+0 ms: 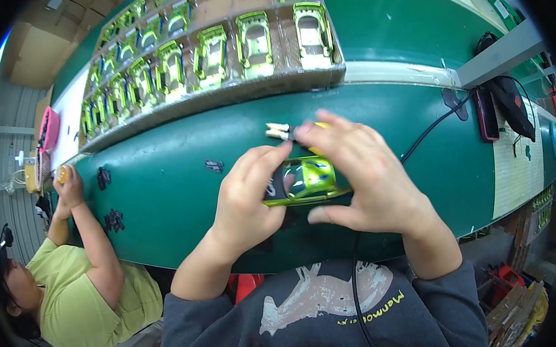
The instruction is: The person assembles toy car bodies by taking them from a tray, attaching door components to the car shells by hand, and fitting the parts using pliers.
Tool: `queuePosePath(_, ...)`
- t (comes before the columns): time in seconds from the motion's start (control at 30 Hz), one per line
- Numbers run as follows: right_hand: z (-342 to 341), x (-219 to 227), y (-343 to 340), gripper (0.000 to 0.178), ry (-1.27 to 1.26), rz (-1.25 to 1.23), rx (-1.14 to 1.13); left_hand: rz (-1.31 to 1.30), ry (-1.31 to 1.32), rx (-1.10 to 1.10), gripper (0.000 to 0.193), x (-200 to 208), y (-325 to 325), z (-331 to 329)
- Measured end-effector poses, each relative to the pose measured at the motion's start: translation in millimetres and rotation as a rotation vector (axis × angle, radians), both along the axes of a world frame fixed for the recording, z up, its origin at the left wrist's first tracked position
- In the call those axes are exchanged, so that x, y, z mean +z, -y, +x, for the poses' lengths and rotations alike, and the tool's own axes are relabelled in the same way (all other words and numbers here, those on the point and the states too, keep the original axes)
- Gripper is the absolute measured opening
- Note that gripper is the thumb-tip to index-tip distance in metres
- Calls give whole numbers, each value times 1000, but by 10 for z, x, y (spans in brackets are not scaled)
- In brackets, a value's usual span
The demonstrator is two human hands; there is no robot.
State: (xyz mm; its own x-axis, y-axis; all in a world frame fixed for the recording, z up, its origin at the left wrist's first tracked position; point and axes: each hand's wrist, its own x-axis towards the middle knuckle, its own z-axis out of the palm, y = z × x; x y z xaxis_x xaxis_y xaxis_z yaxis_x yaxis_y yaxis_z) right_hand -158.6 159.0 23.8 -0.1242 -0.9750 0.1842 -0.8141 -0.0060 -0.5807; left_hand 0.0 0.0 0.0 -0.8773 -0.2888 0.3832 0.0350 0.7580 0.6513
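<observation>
A shiny green toy car body (319, 176) with a dark end is gripped by my left hand (244, 192), its fingers and thumb closed round the car's left end. At the car's right end, my right hand (375, 176) is slightly blurred, with its thumb and fingers spread apart. Whether its palm touches the car is hard to tell. Just beyond the car lies a pair of pliers (279, 132) with pale jaws and yellow on the handles, partly hidden under my right fingers.
Several green car bodies fill a divided cardboard tray (221, 95) at the far side. Small black parts (214, 166) lie on the green table (173, 145), with more piles at left. A co-worker (96, 296) sits at left. A black cable (429, 127) and phone (487, 115) are at right.
</observation>
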Motion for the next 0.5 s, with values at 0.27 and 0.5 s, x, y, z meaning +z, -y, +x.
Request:
queuePosePath(0.27, -182, -96, -81, 61, 167, -310, -378, 945, 282, 337, 17, 370, 1404, -1085)
queuePosePath(0.5, -211, -161, -82, 49, 173, -328, -410, 773, 379, 460, 11, 417, 2291, -2397)
